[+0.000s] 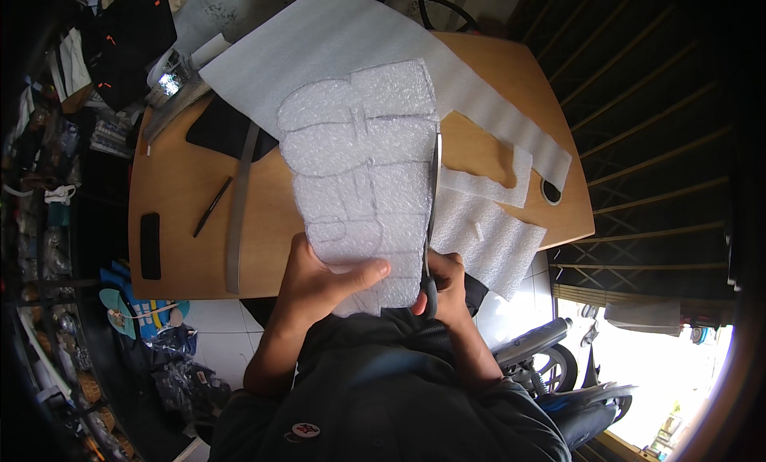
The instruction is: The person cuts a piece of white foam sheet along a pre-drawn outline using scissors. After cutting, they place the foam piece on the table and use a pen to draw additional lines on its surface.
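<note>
A white foam sheet [371, 147] with hand-drawn dark outlines is held up over the near side of the table. My left hand [323, 282] grips its lower left part, the thumb lying across the front and the fingers hidden behind. Closed round the handles of a pair of scissors [433, 211], my right hand [447, 282] is at the sheet's lower right. The long blade runs upward along the right edge of the sheet; whether the blades are apart cannot be made out.
On the wooden table [187, 258] lie a large foam sheet [319, 39], foam offcuts [495, 246], a metal ruler [241, 215], a black pen [212, 207], a dark phone-like slab [150, 246] and a tape roll [550, 192]. Crowded shelves line the left; a motorcycle [558, 374] stands at the lower right.
</note>
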A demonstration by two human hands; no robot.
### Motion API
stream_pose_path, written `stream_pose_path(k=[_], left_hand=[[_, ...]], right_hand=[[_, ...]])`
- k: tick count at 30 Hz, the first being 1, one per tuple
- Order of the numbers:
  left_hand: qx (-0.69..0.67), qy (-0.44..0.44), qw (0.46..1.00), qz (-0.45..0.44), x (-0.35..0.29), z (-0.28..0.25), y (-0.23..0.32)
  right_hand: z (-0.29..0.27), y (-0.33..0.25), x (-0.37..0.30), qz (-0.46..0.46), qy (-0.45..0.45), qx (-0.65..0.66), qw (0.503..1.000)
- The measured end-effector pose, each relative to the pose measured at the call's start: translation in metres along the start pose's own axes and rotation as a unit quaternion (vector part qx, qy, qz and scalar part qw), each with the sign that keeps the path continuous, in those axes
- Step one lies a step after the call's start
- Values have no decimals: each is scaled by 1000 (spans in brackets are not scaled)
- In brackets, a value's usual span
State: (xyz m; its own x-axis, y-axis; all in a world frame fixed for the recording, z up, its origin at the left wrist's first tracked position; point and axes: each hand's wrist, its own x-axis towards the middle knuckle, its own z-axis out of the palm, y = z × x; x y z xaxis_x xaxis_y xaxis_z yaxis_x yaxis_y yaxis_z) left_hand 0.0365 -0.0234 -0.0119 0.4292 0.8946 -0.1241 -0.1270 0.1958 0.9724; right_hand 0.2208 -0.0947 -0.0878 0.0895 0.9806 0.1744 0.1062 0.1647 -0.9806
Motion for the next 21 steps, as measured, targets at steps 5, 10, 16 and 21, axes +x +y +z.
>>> stream_pose_path(k=[5, 10, 16, 21], left_hand=[[1, -12, 998, -60, -1, 1, 5], [-22, 0, 1000, -4, -3, 10, 0], [-27, -3, 1000, -7, -4, 16, -1], [-13, -12, 999, -32, -4, 13, -3]], right_hand=[[4, 5, -5, -6, 14, 8, 1000], [7, 1, -4, -19, 36, -40, 998], [10, -9, -2, -55, 70, -52, 995], [7, 4, -7, -28, 77, -84, 993]])
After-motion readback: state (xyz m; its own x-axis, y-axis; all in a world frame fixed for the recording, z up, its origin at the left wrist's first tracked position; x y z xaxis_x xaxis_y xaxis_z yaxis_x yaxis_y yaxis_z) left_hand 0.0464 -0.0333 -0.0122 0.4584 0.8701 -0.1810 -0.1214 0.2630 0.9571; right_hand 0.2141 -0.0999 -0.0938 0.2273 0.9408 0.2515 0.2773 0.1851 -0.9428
